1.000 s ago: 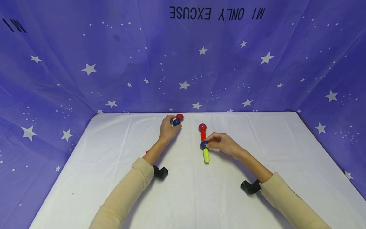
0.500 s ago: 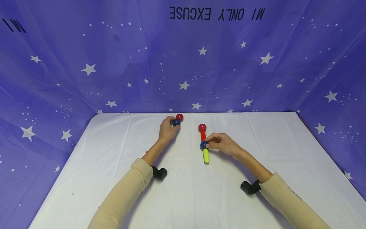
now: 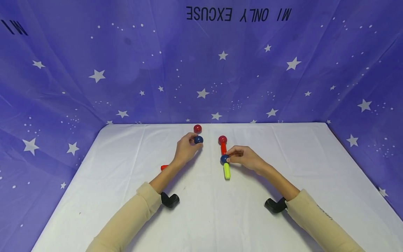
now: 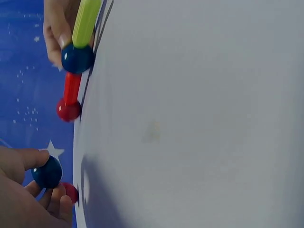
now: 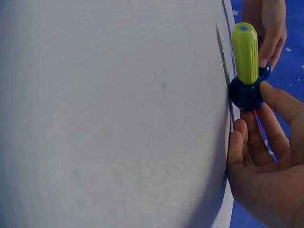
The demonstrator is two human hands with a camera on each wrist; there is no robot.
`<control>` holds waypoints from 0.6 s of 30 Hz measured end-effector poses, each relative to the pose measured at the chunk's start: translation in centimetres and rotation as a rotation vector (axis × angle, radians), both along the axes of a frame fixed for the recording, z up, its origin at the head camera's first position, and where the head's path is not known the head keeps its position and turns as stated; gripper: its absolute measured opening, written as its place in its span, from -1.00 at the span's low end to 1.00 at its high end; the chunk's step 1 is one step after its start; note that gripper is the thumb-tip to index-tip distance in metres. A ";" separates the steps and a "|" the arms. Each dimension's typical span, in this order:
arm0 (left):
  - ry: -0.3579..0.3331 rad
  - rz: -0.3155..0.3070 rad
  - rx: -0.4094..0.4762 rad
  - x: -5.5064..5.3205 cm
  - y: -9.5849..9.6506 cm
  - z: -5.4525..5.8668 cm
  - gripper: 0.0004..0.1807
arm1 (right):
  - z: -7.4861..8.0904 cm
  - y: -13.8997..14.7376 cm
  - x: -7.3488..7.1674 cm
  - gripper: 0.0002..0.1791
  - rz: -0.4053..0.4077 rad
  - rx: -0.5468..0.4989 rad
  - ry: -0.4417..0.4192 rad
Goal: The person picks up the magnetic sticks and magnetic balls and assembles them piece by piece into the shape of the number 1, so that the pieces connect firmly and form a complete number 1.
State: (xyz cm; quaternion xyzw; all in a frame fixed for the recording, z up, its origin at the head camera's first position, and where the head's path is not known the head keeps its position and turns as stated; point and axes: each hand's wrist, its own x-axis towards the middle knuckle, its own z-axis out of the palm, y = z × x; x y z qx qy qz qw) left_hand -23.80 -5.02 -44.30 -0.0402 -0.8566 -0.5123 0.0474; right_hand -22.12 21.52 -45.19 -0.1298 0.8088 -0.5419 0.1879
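Observation:
My left hand [image 3: 185, 148] pinches a loose blue ball [image 4: 47, 172] between thumb and fingers. Just behind that ball, a single red ball [image 3: 197, 128] rests on the white table. My right hand [image 3: 247, 159] pinches another blue ball [image 5: 246, 93], the middle joint of a short chain. From this joint a ribbed yellow-green rod [image 3: 227, 171] points toward me. On its far side a red rod [image 3: 223, 148] leads to a red ball [image 3: 222, 140] at the far end. In the left wrist view the whole chain lies in line near the right hand's fingertips.
Partly behind the left forearm lies another red rod [image 3: 164, 167]. Black wrist-worn devices [image 3: 170, 200] hang under both sleeves. A purple star-printed cloth [image 3: 201, 70] walls off the back and sides of the white-covered table [image 3: 214, 217].
The left hand has drawn its blue ball toward me and slightly right, away from the loose red ball. More of the red rod by the left forearm shows. The right hand stays put.

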 end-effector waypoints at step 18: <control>-0.145 -0.171 0.060 5.3 0.9 0.1 -0.58 | 3.3 -1.1 1.6 -0.76 0.002 0.009 -0.006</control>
